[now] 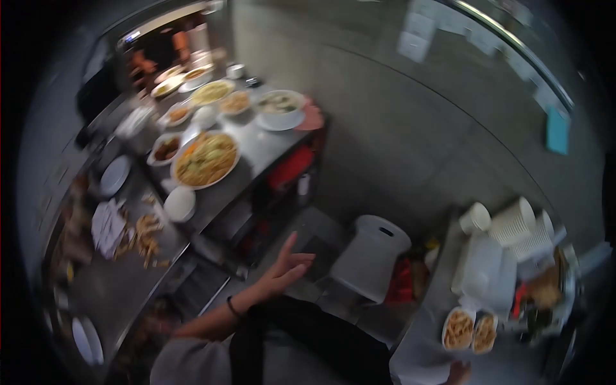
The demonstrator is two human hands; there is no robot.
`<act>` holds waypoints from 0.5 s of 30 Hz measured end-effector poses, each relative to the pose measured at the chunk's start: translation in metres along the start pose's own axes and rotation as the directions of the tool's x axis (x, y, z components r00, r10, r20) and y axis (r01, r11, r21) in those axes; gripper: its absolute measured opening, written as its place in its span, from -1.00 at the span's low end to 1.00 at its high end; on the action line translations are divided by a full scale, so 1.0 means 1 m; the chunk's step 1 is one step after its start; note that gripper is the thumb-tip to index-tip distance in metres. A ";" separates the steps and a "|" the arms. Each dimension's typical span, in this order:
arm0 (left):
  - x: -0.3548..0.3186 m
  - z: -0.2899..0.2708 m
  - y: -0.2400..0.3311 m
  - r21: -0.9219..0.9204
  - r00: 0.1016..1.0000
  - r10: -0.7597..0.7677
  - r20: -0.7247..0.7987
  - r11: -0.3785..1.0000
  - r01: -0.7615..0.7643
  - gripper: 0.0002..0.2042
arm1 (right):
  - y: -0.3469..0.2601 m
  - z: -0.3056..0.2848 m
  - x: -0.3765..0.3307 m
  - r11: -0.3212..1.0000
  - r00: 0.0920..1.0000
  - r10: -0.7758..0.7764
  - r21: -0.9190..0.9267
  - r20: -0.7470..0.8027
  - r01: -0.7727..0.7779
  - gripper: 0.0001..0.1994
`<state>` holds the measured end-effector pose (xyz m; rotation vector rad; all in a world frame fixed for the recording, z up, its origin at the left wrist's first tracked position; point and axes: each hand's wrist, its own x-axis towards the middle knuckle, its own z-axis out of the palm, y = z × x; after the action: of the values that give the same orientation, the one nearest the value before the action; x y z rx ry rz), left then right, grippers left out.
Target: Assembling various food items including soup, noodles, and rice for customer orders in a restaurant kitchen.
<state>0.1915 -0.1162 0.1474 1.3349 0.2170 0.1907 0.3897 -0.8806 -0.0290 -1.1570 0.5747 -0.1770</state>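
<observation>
My left hand is held out in the air over the floor, with a dark band at its wrist. Its fingers are spread and nothing is in it. At the lower edge only a small part of my right hand shows, over the right-hand metal table. Blur and the frame's edge hide what its fingers do. Just beyond it lie an oblong white tray of pale fried strips and a second such tray, side by side. Behind these trays are clear plastic containers.
A white plastic chair stands between the tables. Stacked white cups line the right table's back. On the left counter are a noodle platter, a soup bowl and several other dishes. Loose fried strips lie beside crumpled paper.
</observation>
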 end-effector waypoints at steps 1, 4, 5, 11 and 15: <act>-0.004 0.011 -0.002 0.048 1.000 0.004 -0.017 0.999 -0.004 -0.28 | 0.019 0.010 0.024 0.995 0.987 0.087 -0.056 0.137 -0.080 -0.70; -0.022 0.031 0.000 0.152 0.988 0.042 -0.148 0.988 -0.019 -0.29 | 0.022 0.056 0.058 -0.199 0.487 -0.497 -0.641 0.718 0.742 -0.57; -0.012 0.027 -0.009 0.132 0.985 0.022 -0.171 0.991 0.001 -0.29 | 0.007 0.073 0.046 -0.210 0.485 -0.480 -0.633 0.731 0.745 -0.57; -0.032 0.008 -0.011 0.184 0.891 0.087 -0.447 0.983 -0.004 -0.31 | -0.048 0.153 -0.011 0.141 0.554 -0.581 -0.596 0.597 0.790 -0.58; -0.033 -0.063 -0.016 0.592 0.480 0.489 -0.728 0.802 0.080 -0.22 | -0.072 0.192 -0.070 0.355 0.625 -0.639 -0.550 0.448 0.756 -0.58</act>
<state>0.1428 -0.0692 0.1191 1.7602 1.0472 1.1307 0.4409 -0.7251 0.1125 -2.1414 -0.1022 -0.6562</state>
